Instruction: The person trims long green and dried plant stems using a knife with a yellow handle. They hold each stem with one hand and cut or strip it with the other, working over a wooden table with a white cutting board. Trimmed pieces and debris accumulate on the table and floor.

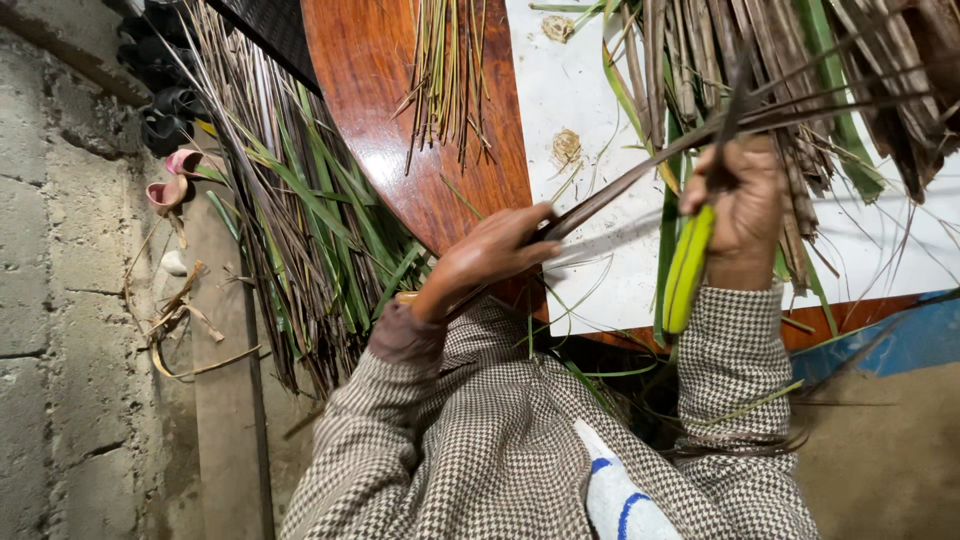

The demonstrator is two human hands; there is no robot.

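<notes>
Over the reddish polished wooden counter (400, 130), the left hand (490, 262) pinches one end of a long dark dried palm-leaf strip (640, 175) running toward the right hand (745, 215), which is closed around a yellow-green handled knife (688, 268) beside the white sheet (590, 100) strewn with dried leaves (790, 70).

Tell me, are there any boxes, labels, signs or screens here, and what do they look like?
None: no package, label, sign or screen shows.
What is there: a white sheet on a reddish wooden table, flat and plain, with no marks to be seen.
Dry and green palm leaves lie beside the table.
The left hand pinches a brown leaf strip; the right hand holds a yellow-green handled tool.
</notes>
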